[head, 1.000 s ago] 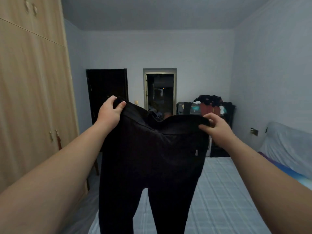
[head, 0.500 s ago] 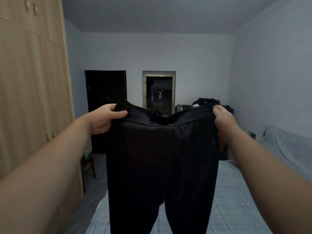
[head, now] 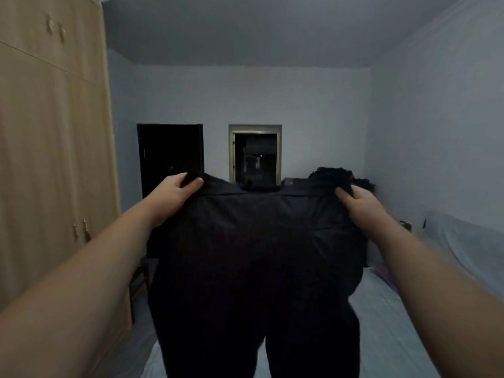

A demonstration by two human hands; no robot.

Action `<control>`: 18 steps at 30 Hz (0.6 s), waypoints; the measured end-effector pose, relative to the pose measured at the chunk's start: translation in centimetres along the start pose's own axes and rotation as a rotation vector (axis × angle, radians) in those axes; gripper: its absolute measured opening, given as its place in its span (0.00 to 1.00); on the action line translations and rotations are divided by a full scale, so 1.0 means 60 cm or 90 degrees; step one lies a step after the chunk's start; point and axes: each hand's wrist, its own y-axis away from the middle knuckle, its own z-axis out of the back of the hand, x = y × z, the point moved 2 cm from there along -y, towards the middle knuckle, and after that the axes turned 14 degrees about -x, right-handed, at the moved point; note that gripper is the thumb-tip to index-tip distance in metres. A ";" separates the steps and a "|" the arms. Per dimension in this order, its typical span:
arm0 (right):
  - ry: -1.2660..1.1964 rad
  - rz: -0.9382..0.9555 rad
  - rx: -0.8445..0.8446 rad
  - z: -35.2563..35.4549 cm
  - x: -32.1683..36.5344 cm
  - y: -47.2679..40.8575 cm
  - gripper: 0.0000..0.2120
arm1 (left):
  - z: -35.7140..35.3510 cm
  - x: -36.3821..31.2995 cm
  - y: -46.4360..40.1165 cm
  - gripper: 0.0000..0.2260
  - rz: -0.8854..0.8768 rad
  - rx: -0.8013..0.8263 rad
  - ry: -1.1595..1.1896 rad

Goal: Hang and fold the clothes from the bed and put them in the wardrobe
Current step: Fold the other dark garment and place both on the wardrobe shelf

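Since half a second ago both hands have drawn further apart, pulling the waistband of the black trousers (head: 253, 241) taut and nearly level, and the head has tipped up so more ceiling shows.

Head view: the left hand (head: 174, 195) has a closed grip on the left end of the waistband, thumb in front, fingers curled behind the cloth. The right hand (head: 360, 205) pinches the right end the same way, with some fabric bunched above its grip. Between the two grips the cloth hangs flat and dark; below them the two legs drop side by side, parting low down, over the pale bed (head: 395, 336). Left of the left grip stands the wooden wardrobe (head: 49, 159), doors closed. Beyond the waistband are a dark door (head: 170, 151) and an open doorway (head: 256, 154).
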 end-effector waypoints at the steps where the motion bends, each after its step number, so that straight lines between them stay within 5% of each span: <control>1: 0.051 -0.006 0.008 -0.006 -0.008 0.000 0.09 | -0.003 0.002 -0.001 0.08 -0.004 0.007 -0.031; 11: -0.211 -0.195 0.047 -0.007 -0.010 0.012 0.10 | 0.016 0.001 0.008 0.16 0.111 -0.010 0.144; 18: -0.408 -0.163 0.182 0.030 0.035 0.017 0.26 | 0.033 -0.046 0.027 0.29 0.070 0.099 0.245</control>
